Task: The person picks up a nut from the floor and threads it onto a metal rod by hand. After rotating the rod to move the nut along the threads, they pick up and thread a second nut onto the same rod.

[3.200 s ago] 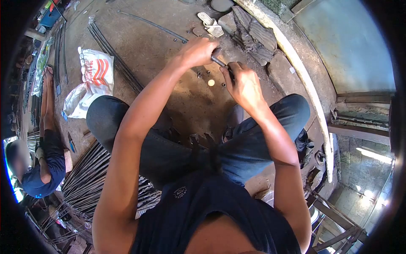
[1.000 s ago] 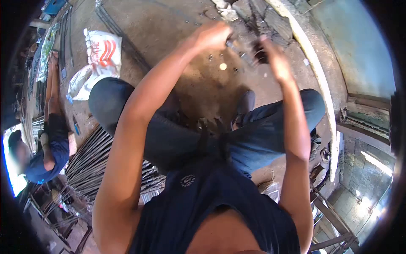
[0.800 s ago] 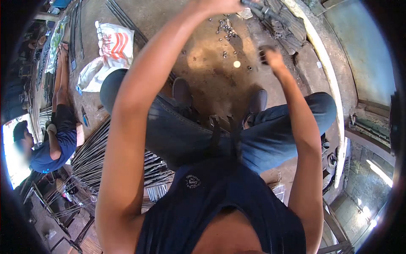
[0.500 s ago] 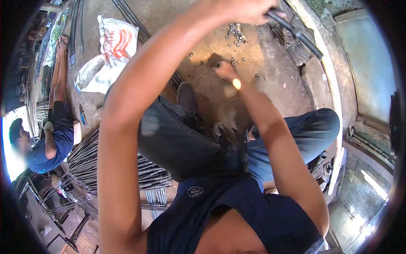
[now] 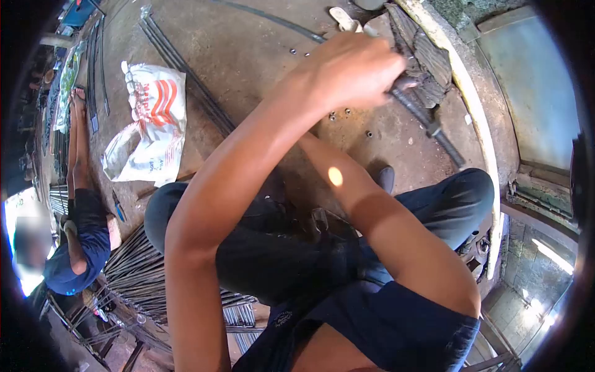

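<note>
My left hand is closed round a dark metal rod, slightly blurred by motion. The rod slants down to the right from the fist, and a nut-like collar sits on it partway along. Behind my left forearm runs my right forearm, and that arm's hand is hidden there. A few small metal nuts lie on the floor near the left wrist. Beyond the left hand, another dark rod length stretches to the top edge, in line with the fist.
A white sack with red print lies at left beside long dark rods. Stacked rods are at lower left, near a seated person. Flat dark pieces lie by a pale pole at right.
My left hand has come down in view with the rod. The right hand, visible earlier near the nuts, is now behind the left forearm. The view has shifted.
</note>
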`<action>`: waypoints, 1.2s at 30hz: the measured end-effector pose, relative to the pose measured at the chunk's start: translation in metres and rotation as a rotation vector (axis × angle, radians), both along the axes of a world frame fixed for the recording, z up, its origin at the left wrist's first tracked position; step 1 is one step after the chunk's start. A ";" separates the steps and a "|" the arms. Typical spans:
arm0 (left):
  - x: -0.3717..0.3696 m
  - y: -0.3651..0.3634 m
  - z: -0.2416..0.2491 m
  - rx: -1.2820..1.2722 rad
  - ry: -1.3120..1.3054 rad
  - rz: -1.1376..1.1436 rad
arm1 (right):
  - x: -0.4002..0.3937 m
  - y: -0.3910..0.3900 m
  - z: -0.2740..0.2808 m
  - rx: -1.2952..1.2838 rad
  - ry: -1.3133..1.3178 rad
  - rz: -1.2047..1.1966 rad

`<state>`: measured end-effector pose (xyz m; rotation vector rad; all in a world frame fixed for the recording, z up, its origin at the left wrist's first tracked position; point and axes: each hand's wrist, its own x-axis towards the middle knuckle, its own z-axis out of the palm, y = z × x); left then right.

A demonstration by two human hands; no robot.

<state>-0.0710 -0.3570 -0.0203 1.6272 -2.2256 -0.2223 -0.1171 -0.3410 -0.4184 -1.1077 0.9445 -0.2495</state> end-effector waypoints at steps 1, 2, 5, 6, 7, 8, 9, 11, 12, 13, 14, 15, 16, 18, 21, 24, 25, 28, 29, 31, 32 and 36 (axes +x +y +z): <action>0.000 0.001 -0.001 0.006 0.001 0.009 | -0.006 -0.001 0.000 0.072 -0.040 -0.063; -0.001 0.002 0.000 0.017 0.000 -0.004 | -0.012 -0.002 0.001 0.144 -0.083 -0.127; -0.007 -0.001 -0.006 0.027 0.007 -0.008 | -0.042 -0.012 0.019 0.223 -0.253 -0.428; -0.009 -0.001 -0.003 0.067 0.006 -0.009 | -0.065 -0.027 0.042 0.228 -0.280 -0.382; -0.012 -0.002 -0.005 0.056 0.008 -0.013 | -0.091 -0.046 0.071 0.236 -0.309 -0.334; -0.013 -0.005 -0.009 0.089 -0.003 -0.006 | -0.107 -0.064 0.100 0.196 -0.299 -0.376; -0.016 -0.006 -0.009 0.119 -0.020 0.002 | -0.121 -0.081 0.132 0.155 -0.295 -0.418; -0.022 -0.001 -0.002 0.067 -0.018 0.005 | -0.150 -0.085 0.213 -0.147 -0.466 -0.527; -0.024 -0.001 -0.001 0.113 0.001 0.028 | -0.163 -0.088 0.251 -0.259 -0.386 -0.509; -0.024 -0.002 -0.001 0.159 0.020 0.050 | -0.177 -0.088 0.285 -0.370 -0.305 -0.493; -0.022 -0.001 -0.005 0.099 0.001 0.033 | -0.191 -0.080 0.316 -0.415 -0.299 -0.482; -0.021 0.001 -0.001 0.094 -0.007 0.032 | -0.207 -0.066 0.343 -0.456 -0.289 -0.471; -0.021 0.001 0.002 0.136 -0.012 0.068 | -0.222 -0.052 0.367 -0.567 -0.184 -0.432; -0.018 0.000 -0.003 0.082 0.022 0.076 | -0.246 -0.023 0.391 -0.742 -0.104 -0.403; -0.020 -0.001 -0.011 0.025 0.063 0.126 | -0.257 0.017 0.410 -0.844 -0.156 -0.378; -0.028 -0.001 -0.010 0.009 -0.001 0.137 | -0.247 0.036 0.420 -1.021 -0.139 -0.397; -0.030 -0.001 -0.006 0.100 -0.038 0.170 | -0.244 0.036 0.418 -1.097 -0.140 -0.387; -0.033 0.007 -0.003 0.042 -0.030 0.165 | -0.235 0.033 0.415 -1.115 -0.180 -0.412; -0.029 0.008 -0.007 0.046 -0.021 0.172 | -0.232 0.033 0.415 -1.112 -0.175 -0.401; -0.026 0.009 -0.014 -0.088 -0.002 0.103 | -0.229 0.031 0.415 -1.171 -0.189 -0.399; -0.025 0.009 -0.016 -0.085 0.010 0.111 | -0.226 0.030 0.416 -1.169 -0.182 -0.386; -0.024 0.005 -0.018 -0.108 0.000 0.120 | -0.215 0.030 0.417 -1.273 -0.074 -0.374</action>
